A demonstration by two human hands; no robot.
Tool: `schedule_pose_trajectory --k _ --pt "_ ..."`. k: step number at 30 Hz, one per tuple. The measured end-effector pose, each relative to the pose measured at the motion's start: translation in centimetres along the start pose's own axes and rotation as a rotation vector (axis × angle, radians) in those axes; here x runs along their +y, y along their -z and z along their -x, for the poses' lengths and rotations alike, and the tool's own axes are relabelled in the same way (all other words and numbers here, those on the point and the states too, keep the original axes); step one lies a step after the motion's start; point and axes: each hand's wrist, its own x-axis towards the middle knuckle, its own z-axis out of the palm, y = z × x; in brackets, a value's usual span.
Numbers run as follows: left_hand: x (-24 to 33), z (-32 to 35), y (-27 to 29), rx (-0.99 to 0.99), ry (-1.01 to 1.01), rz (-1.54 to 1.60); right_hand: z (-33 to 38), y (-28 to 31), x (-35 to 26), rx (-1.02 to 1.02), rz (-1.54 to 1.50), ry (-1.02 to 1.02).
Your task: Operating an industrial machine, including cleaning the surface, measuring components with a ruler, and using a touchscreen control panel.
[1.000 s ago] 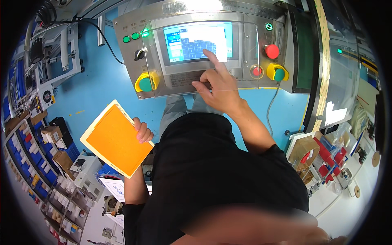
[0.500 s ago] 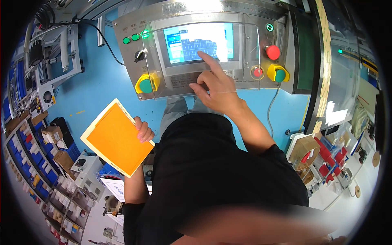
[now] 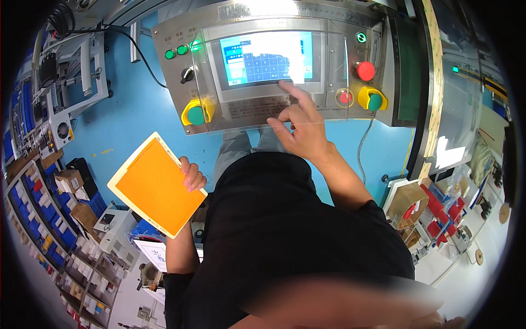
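Left of the left hand point(image 3: 193, 175), the orange board point(image 3: 156, 189), tilted, held by its right edge with fingers curled over the front. Probably best gripped there by the pale border, well away from the panel buttons.

Ahead of the left hand, on the steel panel point(image 3: 172, 93): green lights point(image 3: 182, 50), a black knob point(image 3: 187, 75) and a left button point(image 3: 195, 115), green in a yellow guard.

Just ahead of the right hand point(image 3: 301, 126), the lit screen point(image 3: 257, 60) with a blue keypad, partly lost in glare. Nothing held in the right hand: index outstretched, thumb spread apart, other fingers curled. Fingertip near the screen's lower border; cannot tell whether touching. For good presses, likely best to tap single keys squarely, look around the glare, and keep the wrist off the buttons.

Right of the right hand, a red button point(image 3: 365, 71) and a right button point(image 3: 375, 102), green in yellow.

As for writing: large blue characters on a white sheet point(image 3: 156, 255) below the left hand, small marks above the lights, keypad labels, and fine lettering point(image 3: 244, 108) under the screen. No brand legible.
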Motion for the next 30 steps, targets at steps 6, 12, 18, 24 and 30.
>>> schedule_pose_trajectory --k 6,12,18,24,30 --pt "-0.1 0.4 -0.1 0.018 -0.015 -0.011 0.0 -0.5 0.1 -0.026 -0.007 0.018" --pt "-0.1 0.7 0.1 0.012 -0.030 -0.018 -0.3 -0.8 0.1 0.071 0.097 -0.085" --pt "-0.2 0.7 -0.1 0.024 -0.032 -0.012 -0.3 -1.1 -0.1 0.016 -0.026 0.042" --pt "-0.2 0.8 0.1 0.026 -0.026 -0.009 -0.1 -3.5 -1.8 -0.170 -0.097 0.065" --pt "-0.3 0.9 0.0 0.047 -0.031 -0.021 -1.4 -4.8 -2.4 -0.236 -0.057 0.094"
